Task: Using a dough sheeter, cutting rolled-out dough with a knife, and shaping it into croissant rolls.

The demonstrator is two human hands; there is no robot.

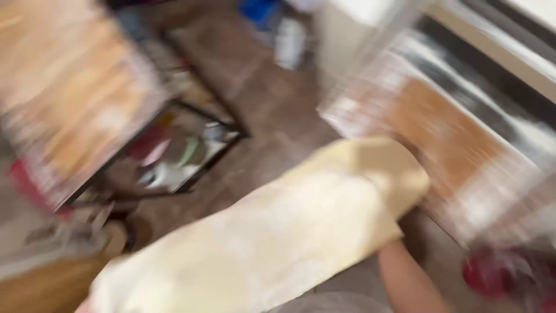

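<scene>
- Here a large sheet of pale dough (278, 232) drapes over a bare forearm (408, 281), probably so it hangs without tearing
- Both hands are hidden beneath it; finger state cannot be told
- Blurred floured wooden boards (452, 145) lie beside it

A large, pale yellow sheet of dough (278, 237), dusted with flour and blurred by motion, is seen draped lengthwise from lower left toward upper right, above a brown floor.
</scene>
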